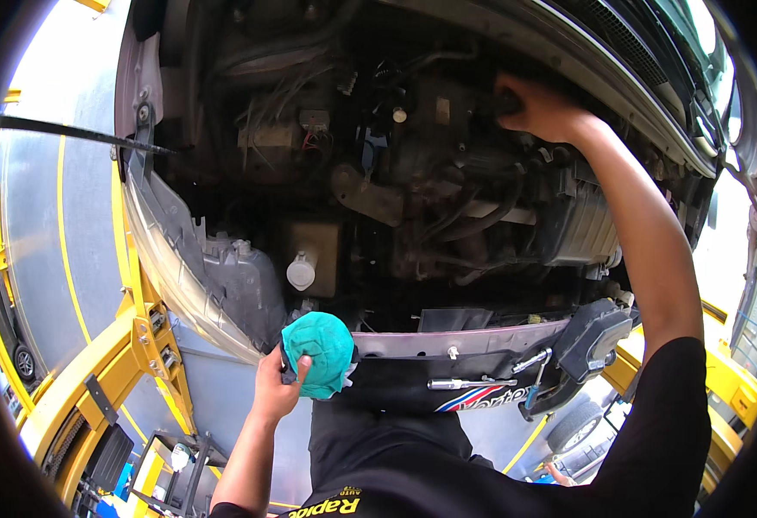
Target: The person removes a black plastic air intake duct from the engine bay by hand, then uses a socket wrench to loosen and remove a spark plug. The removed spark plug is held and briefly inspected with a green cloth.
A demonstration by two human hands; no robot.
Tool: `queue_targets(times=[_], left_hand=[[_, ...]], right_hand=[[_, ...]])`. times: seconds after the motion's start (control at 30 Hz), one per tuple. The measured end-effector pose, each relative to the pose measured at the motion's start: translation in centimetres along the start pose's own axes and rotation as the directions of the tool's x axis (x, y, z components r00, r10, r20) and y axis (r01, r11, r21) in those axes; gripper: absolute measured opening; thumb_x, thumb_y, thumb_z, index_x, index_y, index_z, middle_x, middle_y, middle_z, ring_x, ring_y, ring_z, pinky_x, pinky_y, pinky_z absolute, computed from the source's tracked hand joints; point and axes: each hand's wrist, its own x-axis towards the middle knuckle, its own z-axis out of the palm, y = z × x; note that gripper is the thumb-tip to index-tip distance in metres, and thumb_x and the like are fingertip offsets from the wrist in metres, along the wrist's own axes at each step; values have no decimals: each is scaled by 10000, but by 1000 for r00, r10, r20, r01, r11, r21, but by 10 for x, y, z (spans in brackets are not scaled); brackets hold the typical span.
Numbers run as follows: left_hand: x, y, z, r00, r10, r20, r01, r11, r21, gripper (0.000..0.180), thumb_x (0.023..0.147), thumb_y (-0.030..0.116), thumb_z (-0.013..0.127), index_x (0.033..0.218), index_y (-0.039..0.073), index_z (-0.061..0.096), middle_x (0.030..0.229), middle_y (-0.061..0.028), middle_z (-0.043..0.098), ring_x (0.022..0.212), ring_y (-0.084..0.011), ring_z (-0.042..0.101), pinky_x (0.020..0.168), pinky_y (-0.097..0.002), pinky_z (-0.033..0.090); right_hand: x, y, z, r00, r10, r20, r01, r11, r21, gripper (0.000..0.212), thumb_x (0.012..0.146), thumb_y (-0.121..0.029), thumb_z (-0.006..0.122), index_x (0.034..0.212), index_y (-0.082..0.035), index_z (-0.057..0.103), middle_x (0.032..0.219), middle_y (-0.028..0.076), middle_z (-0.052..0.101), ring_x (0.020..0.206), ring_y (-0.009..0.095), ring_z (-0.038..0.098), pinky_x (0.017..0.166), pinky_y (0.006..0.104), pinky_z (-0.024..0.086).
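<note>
Teal bundle [316, 350], round and creased like cloth, shows in the head view at the near side of the open engine bay [473, 298], left of the middle. The left hand [279, 384] grasps it from its near left side, the thumb pressed over the front; the other fingers are mostly hidden behind it. Dark material shows at its left and right edges, but what it is cannot be told. Whether the bundle also touches the rim of the bay is unclear.

The right hand [544, 112] reaches to the far right part of the bay, with the arm stretched along the right side. Its fingers are bent and run into deep shadow, so I cannot tell whether they grasp anything.

Just beyond the bundle, slightly to its left, is a pale round cap [301, 273]; farther left sits a translucent plastic reservoir [245, 281]. To the right of the bundle, a black cover [400, 371] hangs over the near edge of the car. A silver ratchet [469, 383] lies across it, with a dark plastic part [592, 338] to its right. At the far left, a black rod [68, 130] reaches toward the bay. Yellow lift frames [94, 363] stand on the left, above a grey floor [37, 224].
</note>
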Motion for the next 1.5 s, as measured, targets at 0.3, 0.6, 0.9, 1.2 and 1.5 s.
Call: queue_targets(times=[0.3,0.6,0.9,1.2,1.5], left_hand=[[163,196,37,867,450,215,-472,880,60,395,824,-33,665,1217,-6,635,1113,-220,713,1074,-403,691,935,-389,534],[367,264,165,555,637,535,-798,226,559,569,753,297,853,1248,72,686,1254,-145,704,1160,-324,661,985,-440,540],[375,316,154,625,558,546,-708,111,697,329,886,168,718,1194,57,683,1187,-196,705,1115,-400,656,950,-503,520],[398,262,78,483,744,461,-794,151,589,496,873,224,737,1346,104,648,1252,-188,697,1127,-347,678,931,-432,545],[131,133,34,904,73,421,178,831,-527,724,996,547,532,1231,-133,614,1182,-244,695,1079,-305,703,928,-417,580]], right_hand=[[-40,18,-13,994,52,-99,-43,994,99,341,861,-256,752,1162,-120,669,1168,173,685,1096,362,655,948,440,518],[-45,22,-4,977,-5,-211,38,988,149,318,858,-213,744,1149,-112,664,1119,161,684,1046,335,656,933,414,513],[-29,17,-22,992,101,-70,-99,995,19,291,924,-253,708,1121,-38,719,1019,218,724,976,372,696,883,465,544],[-105,6,-33,907,-22,-421,48,998,51,223,896,-137,700,1082,-14,683,1004,151,701,949,263,678,874,365,513],[-346,-73,109,896,16,445,-346,654,673,221,858,-146,752,1051,-47,709,972,108,694,883,319,691,781,396,555]])
